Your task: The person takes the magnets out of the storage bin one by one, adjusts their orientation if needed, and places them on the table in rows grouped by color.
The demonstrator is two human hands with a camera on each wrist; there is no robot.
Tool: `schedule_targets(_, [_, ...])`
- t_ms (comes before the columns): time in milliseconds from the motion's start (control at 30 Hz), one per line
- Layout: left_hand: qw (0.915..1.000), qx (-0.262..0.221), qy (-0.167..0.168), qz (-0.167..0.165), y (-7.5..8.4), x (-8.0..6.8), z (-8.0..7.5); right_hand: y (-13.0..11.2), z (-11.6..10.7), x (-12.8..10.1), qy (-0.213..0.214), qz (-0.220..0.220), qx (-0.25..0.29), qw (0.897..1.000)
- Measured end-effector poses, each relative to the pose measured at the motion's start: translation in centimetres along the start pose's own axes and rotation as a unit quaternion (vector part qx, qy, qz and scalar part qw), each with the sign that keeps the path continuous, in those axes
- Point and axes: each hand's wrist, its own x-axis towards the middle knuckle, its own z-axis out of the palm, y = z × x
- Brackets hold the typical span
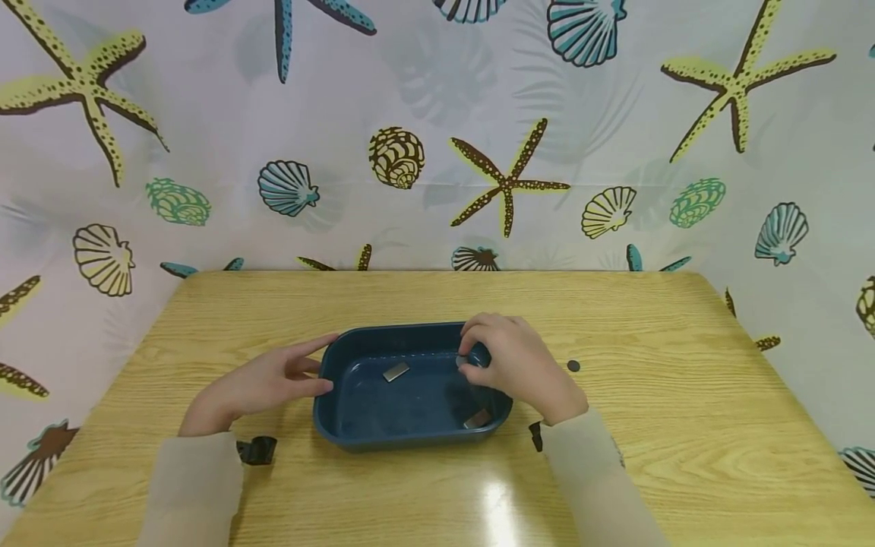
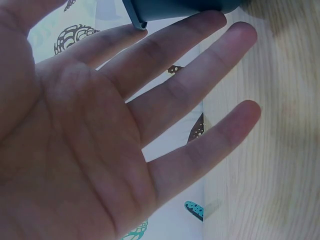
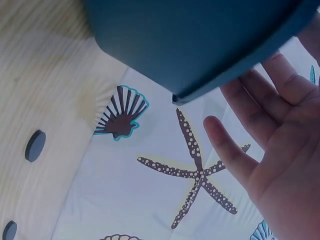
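Overhead, from the head view, a dark blue rectangular plastic tray [image 1: 355,365] sits mid-table on the pale wooden table [image 1: 683,425]. The left hand [image 1: 263,384] lies at the tray's 9 o'clock side, fingers straight and touching its rim. The right hand [image 1: 519,365] curls over the rim at about 2 o'clock, fingertips seeming to pinch a small silvery piece, though I cannot tell for sure. A flat rectangular metal piece [image 1: 396,371] lies inside toward 11 o'clock, another metal piece [image 1: 478,418] toward 4 o'clock. A small dark round disc [image 1: 573,365] rests on the wood at the tray's 3 o'clock.

Next, the left wrist view shows the palm wide, fingers [image 2: 200,70] spread, their tips against the tray's edge [image 2: 165,7].

Lastly, the right wrist view shows loosely bent fingers [image 3: 235,150] beside the tray's corner [image 3: 200,45]; no grasp shows here.

A risk, as I judge it: the light tray may slide or tip if the right hand pulls on its rim, because flat left fingers give little bracing.
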Motion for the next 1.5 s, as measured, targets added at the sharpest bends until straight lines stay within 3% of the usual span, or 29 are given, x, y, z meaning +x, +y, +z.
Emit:
schedule_targets(733, [0.9999, -0.006, -0.006, 0.006, 0.2, -0.1, 0.0, 1.5, -1.3, -0.8, 0.018, 0.033, 0.016, 0.999])
schedule_targets(1500, [1.0000, 0.003, -0.005, -0.002, -0.1, 0.0, 0.0, 5.9, -2.7, -2.5, 0.033, 0.110, 0.063, 0.991])
